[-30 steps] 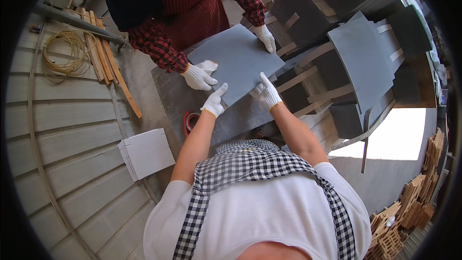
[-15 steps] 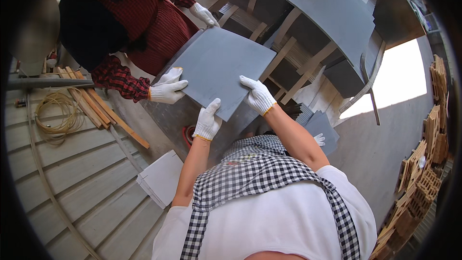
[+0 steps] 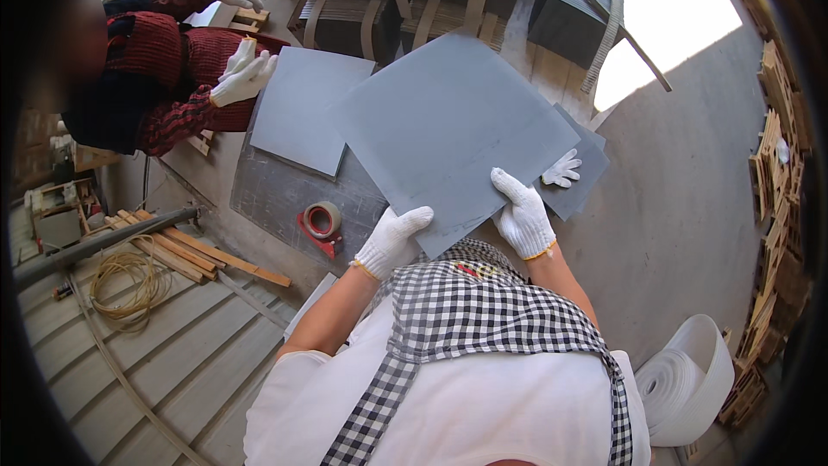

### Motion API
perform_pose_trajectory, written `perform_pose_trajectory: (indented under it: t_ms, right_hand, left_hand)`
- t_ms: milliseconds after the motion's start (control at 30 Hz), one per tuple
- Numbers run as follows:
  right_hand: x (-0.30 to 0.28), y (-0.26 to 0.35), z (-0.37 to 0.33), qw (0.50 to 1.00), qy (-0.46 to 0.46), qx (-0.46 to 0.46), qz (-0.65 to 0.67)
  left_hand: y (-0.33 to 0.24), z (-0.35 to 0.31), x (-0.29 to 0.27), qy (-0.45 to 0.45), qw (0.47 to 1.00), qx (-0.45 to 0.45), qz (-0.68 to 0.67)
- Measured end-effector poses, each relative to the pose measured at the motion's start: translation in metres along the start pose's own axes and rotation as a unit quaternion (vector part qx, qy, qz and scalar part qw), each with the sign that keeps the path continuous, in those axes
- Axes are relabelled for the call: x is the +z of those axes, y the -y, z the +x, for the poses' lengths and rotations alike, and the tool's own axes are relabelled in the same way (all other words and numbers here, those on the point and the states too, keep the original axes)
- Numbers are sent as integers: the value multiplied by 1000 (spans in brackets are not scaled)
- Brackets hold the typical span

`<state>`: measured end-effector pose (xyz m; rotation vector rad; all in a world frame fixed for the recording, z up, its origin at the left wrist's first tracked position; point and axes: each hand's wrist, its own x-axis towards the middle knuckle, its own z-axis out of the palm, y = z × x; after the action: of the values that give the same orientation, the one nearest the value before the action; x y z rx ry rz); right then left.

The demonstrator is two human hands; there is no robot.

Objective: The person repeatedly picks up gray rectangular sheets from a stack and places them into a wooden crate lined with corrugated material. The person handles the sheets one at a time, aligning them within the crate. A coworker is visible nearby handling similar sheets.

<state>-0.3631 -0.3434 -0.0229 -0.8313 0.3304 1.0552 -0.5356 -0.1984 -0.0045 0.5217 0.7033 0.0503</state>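
I hold a square grey tile [image 3: 457, 138] in front of my apron, tilted. My left hand [image 3: 394, 239], in a white knit glove, is closed on its near corner, thumb on top. My right hand [image 3: 524, 214], gloved alike, grips the near right edge. The fingers of both hands are partly hidden under the tile. A second grey tile [image 3: 312, 108] lies flat on a dark work table [image 3: 280, 198] to the left. Beyond it, a co-worker's gloved hands [image 3: 244, 73] are off the tiles.
A red tape dispenser [image 3: 321, 224] sits on the table. Strapped tile stacks [image 3: 345, 26] stand at the back. On the right, a loose white glove [image 3: 562, 169] rests on more grey sheets [image 3: 588, 181]. A white foam roll [image 3: 681, 380] stands lower right. Wood strips [image 3: 172, 246] lie left.
The co-worker's hands have come off the tile and drawn back left. My hands have moved right with a tile between them. Another tile now shows on the table.
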Motion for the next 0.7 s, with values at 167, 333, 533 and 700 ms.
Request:
perform_pose_trajectory:
  t_ms: [167, 333, 533, 700]
  right_hand:
    - [-88, 29, -101, 991, -64, -109, 38]
    - [-169, 52, -199, 958, -196, -202, 47]
    - [-306, 51, -283, 867, -399, -275, 115]
    - [-354, 71, -348, 784, -525, -303, 136]
  left_hand:
    - [91, -3, 62, 55, 989, -104, 88]
    - [184, 6, 107, 108, 946, -275, 133]
    - [286, 75, 180, 230, 786, -460, 342]
    - [336, 126, 227, 172, 766, -336, 521]
